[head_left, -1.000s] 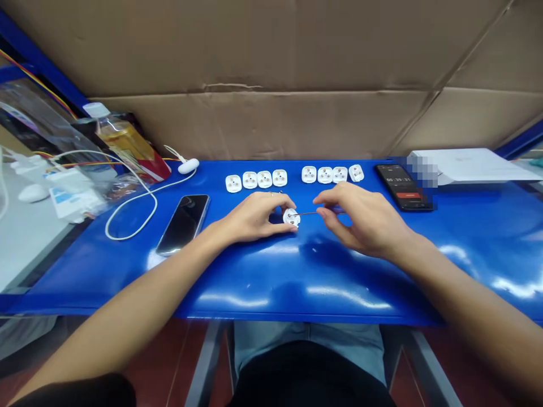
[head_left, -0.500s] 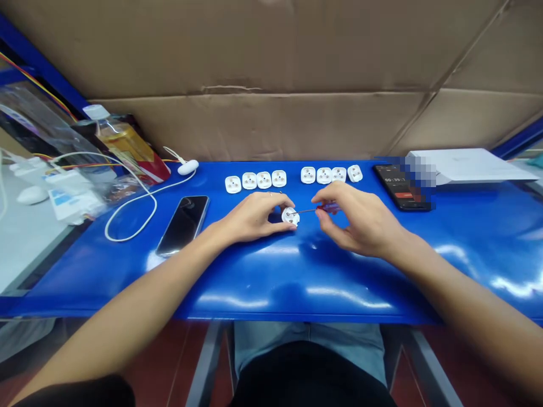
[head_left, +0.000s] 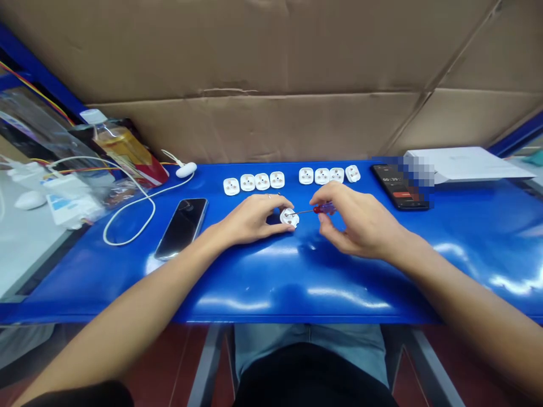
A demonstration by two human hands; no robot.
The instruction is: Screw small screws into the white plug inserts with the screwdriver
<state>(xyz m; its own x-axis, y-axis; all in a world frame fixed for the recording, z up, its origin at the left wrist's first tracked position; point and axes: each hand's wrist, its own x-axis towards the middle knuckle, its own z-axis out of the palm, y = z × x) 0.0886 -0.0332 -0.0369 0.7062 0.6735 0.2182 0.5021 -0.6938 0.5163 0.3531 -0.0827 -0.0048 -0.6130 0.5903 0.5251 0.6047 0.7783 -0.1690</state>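
Between thumb and fingers, my left hand (head_left: 257, 219) grips a round white plug part (head_left: 289, 217) just above the blue table. My right hand (head_left: 358, 220) is closed on a screwdriver (head_left: 324, 208) with a red and purple handle. Its thin shaft points left, and the tip meets the inside of the white part. Behind my hands, several white square parts stand in two groups, a left group (head_left: 262, 181) and a right group (head_left: 322, 176). Small metal pieces show inside them.
A dark phone (head_left: 181, 229) lies left of my left hand. Further left are a white cable (head_left: 153, 198), a bottle (head_left: 127, 150) and a white box (head_left: 70, 198). At the right lie another phone (head_left: 399, 186) and a flat white box (head_left: 475, 165). Cardboard (head_left: 254, 124) stands behind the blue table (head_left: 271, 282).
The view has shifted slightly. Both hands keep their grips, and more of the screwdriver's red collar shows by my right fingers.
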